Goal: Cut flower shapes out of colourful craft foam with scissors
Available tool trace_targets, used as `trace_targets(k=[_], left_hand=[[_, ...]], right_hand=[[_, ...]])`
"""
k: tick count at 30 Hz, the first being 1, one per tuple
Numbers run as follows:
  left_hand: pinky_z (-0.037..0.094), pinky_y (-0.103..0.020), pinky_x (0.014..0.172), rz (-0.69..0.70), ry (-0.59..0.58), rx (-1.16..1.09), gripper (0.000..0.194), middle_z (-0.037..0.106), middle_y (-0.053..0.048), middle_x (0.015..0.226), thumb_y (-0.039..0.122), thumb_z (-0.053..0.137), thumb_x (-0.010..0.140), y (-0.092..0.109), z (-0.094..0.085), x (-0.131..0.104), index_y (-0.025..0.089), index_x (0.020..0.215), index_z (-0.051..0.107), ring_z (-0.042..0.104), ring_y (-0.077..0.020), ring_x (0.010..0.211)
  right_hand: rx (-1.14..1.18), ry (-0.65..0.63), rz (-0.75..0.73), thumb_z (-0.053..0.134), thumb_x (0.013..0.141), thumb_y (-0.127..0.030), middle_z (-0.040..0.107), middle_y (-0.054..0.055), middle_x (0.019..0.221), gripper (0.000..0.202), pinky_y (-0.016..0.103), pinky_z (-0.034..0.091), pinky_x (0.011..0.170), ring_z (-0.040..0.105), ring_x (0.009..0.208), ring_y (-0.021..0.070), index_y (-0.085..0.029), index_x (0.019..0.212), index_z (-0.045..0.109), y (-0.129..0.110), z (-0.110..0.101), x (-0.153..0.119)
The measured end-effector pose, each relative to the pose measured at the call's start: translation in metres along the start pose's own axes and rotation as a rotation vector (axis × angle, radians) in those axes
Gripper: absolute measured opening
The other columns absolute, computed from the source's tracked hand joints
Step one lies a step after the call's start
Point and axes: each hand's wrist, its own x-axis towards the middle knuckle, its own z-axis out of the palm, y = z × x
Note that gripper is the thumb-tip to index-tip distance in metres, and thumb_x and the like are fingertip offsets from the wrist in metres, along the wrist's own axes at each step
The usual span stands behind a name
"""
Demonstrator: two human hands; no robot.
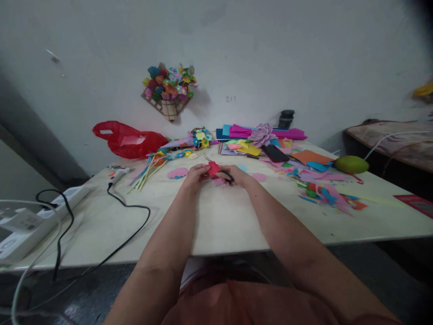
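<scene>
Over the middle of the table, my left hand (196, 175) pinches a small red scalloped flower cutout (213, 169), its fingers closed on the edge. My right hand (237, 175) is closed around the dark handles of a pair of scissors (228, 176). Thin blades show just beyond the red cutout, pointing up and to the left; whether they touch its edge I cannot tell. A pink scalloped cutout (177, 173) lies left of my left hand, and another pink cutout (259, 177) lies right of my right hand. More pink pieces are partly hidden beneath my hands.
A glue gun (118, 174) and its black cord lie left, near a white power strip (43, 225). Behind are a red plastic bag (135, 140), craft flowers (200, 136) and coloured sheets (233, 148). Paper scraps (328, 194) and a green oval fruit (351, 164) sit right.
</scene>
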Motion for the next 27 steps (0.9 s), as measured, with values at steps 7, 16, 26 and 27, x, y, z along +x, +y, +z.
trace_targets(k=[7, 16, 26, 27], left_hand=[[0.051, -0.029, 0.058, -0.004, 0.010, -0.002, 0.025, 0.064, -0.002, 0.058, 0.022, 0.084, 0.053, 0.002, 0.001, -0.002, 0.014, 0.060, 0.060, 0.060, -0.0143, 0.055], [0.051, -0.030, 0.060, 0.064, 0.078, -0.071, 0.031, 0.062, -0.001, 0.059, 0.022, 0.086, 0.052, -0.002, -0.003, 0.005, 0.015, 0.058, 0.056, 0.059, -0.0143, 0.056], [0.048, -0.027, 0.059, 0.123, 0.066, -0.122, 0.031, 0.062, -0.002, 0.059, 0.020, 0.087, 0.048, 0.000, -0.003, 0.004, 0.014, 0.057, 0.058, 0.058, -0.0124, 0.056], [0.046, -0.026, 0.058, 0.123, 0.070, -0.120, 0.031, 0.061, -0.001, 0.058, 0.019, 0.087, 0.048, 0.000, -0.002, 0.004, 0.014, 0.056, 0.057, 0.057, -0.0115, 0.055]], right_hand=[[-0.041, 0.046, 0.003, 0.072, 0.075, -0.022, 0.051, -0.007, 0.045, 0.017, 0.017, 0.027, 0.033, 0.042, 0.033, 0.0054, -0.015, 0.071, 0.058, -0.005, 0.003, -0.002], [0.032, 0.058, 0.086, 0.064, 0.081, -0.016, 0.051, -0.006, 0.043, 0.006, 0.017, 0.028, 0.032, 0.041, 0.032, 0.0059, -0.014, 0.076, 0.061, -0.012, 0.007, -0.006], [-0.070, -0.032, -0.054, 0.059, 0.090, -0.026, 0.059, -0.002, 0.051, 0.014, 0.016, 0.024, 0.029, 0.050, 0.036, 0.0066, -0.013, 0.085, 0.062, -0.001, -0.001, -0.005], [-0.080, -0.035, -0.066, 0.059, 0.091, -0.027, 0.059, -0.002, 0.052, 0.015, 0.016, 0.024, 0.029, 0.051, 0.036, 0.0067, -0.013, 0.086, 0.062, 0.000, -0.002, -0.005]])
